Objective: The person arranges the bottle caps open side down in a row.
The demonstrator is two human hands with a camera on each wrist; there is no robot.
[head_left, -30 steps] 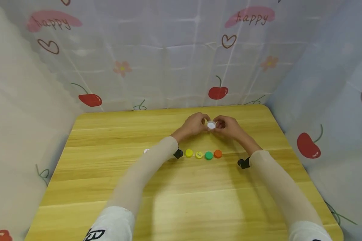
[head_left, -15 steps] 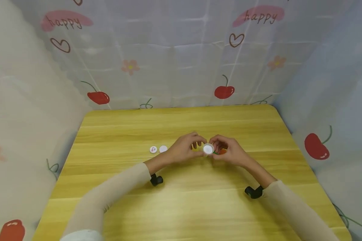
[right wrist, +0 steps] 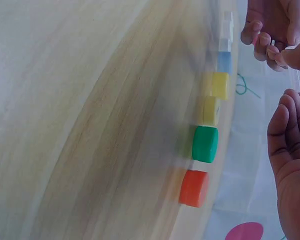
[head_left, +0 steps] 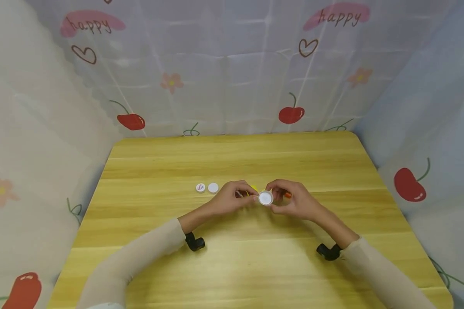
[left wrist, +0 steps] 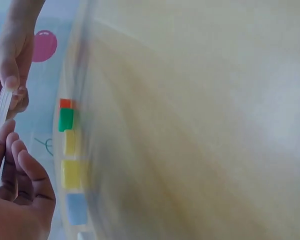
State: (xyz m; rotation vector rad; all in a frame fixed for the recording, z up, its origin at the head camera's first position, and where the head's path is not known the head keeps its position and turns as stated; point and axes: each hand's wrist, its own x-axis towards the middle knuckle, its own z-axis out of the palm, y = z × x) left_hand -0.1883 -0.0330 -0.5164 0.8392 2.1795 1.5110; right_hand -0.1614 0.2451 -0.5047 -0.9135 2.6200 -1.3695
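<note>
In the head view a round white bottle cap (head_left: 265,198) is raised above the table with its hollow side facing me. My right hand (head_left: 295,199) pinches it from the right between thumb and fingers. From the left, the thumb and index finger of my left hand (head_left: 232,199) meet at its rim. The left wrist view shows the ridged side of the cap (left wrist: 3,106) edge-on. Beneath the hands stands a row of caps: orange (right wrist: 193,189), green (right wrist: 205,145), two yellow ones, and blue (right wrist: 224,62). The hands mostly hide these in the head view.
Two white caps, one printed (head_left: 200,188) and one plain (head_left: 213,187), lie left of my left hand. The wooden table (head_left: 236,266) ends at a patterned curtain (head_left: 232,86) behind and at both sides. Black wrist cameras (head_left: 195,242) hang below the sleeves.
Both hands have brought the white cap from the far part of the table toward me, over the row of caps. The head view has shifted slightly.
</note>
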